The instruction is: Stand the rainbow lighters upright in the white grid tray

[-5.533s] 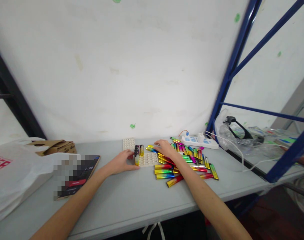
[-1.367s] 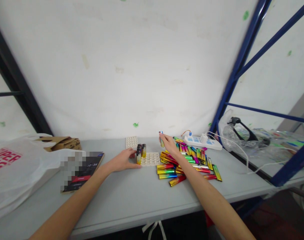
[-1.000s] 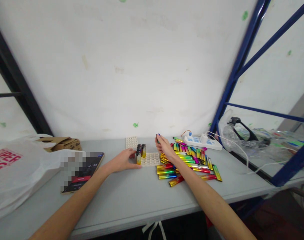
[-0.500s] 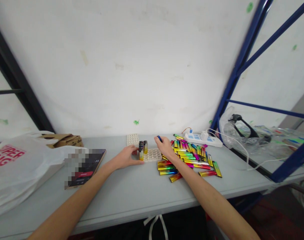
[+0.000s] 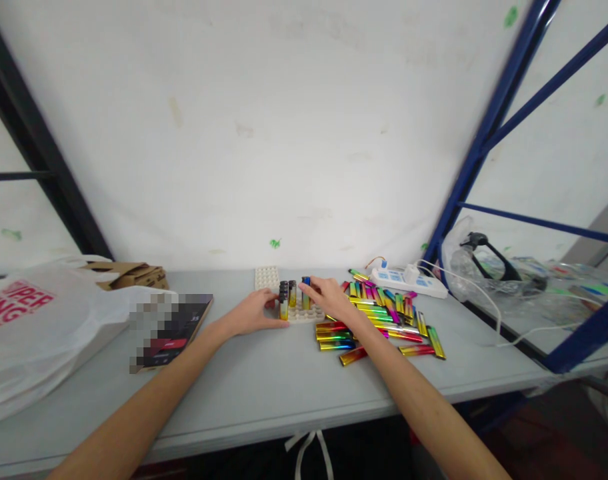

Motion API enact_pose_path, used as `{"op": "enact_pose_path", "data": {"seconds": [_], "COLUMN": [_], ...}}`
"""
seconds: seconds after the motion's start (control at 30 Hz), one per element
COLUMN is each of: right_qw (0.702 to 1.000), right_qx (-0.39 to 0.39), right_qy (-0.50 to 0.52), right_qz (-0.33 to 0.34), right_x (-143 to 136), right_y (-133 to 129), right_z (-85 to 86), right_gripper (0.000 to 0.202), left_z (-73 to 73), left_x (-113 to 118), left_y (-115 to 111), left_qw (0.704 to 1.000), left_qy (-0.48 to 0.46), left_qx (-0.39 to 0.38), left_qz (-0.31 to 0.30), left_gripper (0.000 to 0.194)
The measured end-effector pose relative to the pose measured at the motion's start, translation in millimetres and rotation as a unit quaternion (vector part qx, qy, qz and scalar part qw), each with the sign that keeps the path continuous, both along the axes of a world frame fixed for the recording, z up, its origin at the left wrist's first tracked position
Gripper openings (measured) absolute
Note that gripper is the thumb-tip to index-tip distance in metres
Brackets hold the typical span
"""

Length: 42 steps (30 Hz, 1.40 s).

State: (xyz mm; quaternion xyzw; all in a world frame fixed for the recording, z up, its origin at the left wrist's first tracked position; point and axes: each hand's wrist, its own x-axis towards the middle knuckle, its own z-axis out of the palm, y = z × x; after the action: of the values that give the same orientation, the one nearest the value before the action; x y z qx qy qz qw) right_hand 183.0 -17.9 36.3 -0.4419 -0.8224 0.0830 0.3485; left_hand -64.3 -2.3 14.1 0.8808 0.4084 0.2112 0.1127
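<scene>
A white holed tray [image 5: 309, 315] lies on the table, with several lighters [image 5: 284, 303] standing upright in its left end, black tops up and gold bodies below. My left hand [image 5: 251, 313] is closed round that end of the tray, thumb along the front, fingers behind and close to the lighters. Between the fingertips of my right hand [image 5: 329, 293] is a blue-and-gold lighter [image 5: 306, 297], held upright at the tray's holes; whether its lower end sits in a hole I cannot tell. To the right lies a loose pile of shiny multicoloured lighters [image 5: 379, 310], partly behind my right forearm.
Another white holed tray [image 5: 267, 277] lies behind, near the wall. A white power strip [image 5: 409, 283] with cables stands at the back right. On the left are a plastic bag [image 5: 59, 333], cardboard [image 5: 134, 275] and a dark box [image 5: 184, 327]. Blue rack posts [image 5: 464, 167] rise at right.
My right hand has lowered the blue lighter and turned it upright over the holed tray. My left hand stays at the tray's left end. The view has shifted slightly.
</scene>
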Motion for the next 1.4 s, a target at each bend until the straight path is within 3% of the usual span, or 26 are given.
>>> {"op": "enact_pose_path", "data": {"seconds": [0.23,0.43,0.5,0.67,0.7,0.77,0.83,0.93,1.17,1.33,1.4], "right_qw": [0.994,0.98,0.98,0.988,0.991,0.992,0.975,0.952,0.935,0.952,0.972], "right_qx": [-0.052,0.047,0.049,-0.013,-0.015,-0.019,-0.05,-0.069,-0.092,-0.077,-0.066], "right_qy": [-0.069,-0.191,-0.194,-0.124,-0.113,-0.12,-0.156,-0.171,-0.183,-0.165,-0.11], "right_qz": [0.059,0.004,-0.006,0.087,0.071,-0.021,-0.151,-0.243,-0.291,-0.244,-0.198], "right_x": [-2,-18,-19,7,17,39,58,74,56,46,45], "right_y": [1,-6,-6,2,5,14,22,32,43,50,50], "right_z": [-6.0,-4.1,-4.0,0.2,1.2,2.0,0.4,-5.7,-19.7,-16.8,-13.2], "right_gripper": [0.033,0.029,0.031,0.031,0.029,0.025,0.022,0.024,0.032,0.028,0.023], "left_z": [0.0,-0.1,0.5,0.3,0.3,0.8,1.9,3.8,6.0,6.9,7.2], "left_x": [-1,0,0,-1,-1,-2,-2,-1,-1,0,0], "left_y": [0,0,0,1,1,1,1,0,-1,-2,-3], "left_qw": [1.0,1.0,1.0,1.0,1.0,1.0,1.0,1.0,1.0,1.0,1.0], "left_qy": [-0.012,0.002,0.006,-0.003,-0.007,-0.012,-0.011,0.001,0.009,0.003,0.001], "left_qx": [0.001,-0.005,-0.002,-0.011,-0.013,-0.015,-0.018,-0.016,-0.015,-0.013,-0.015], "left_qz": [-0.012,-0.004,-0.005,-0.013,-0.011,-0.005,-0.003,-0.006,0.001,0.001,-0.002], "left_gripper": [0.058,0.058,0.057,0.058,0.058,0.056,0.055,0.055,0.056,0.055,0.055]}}
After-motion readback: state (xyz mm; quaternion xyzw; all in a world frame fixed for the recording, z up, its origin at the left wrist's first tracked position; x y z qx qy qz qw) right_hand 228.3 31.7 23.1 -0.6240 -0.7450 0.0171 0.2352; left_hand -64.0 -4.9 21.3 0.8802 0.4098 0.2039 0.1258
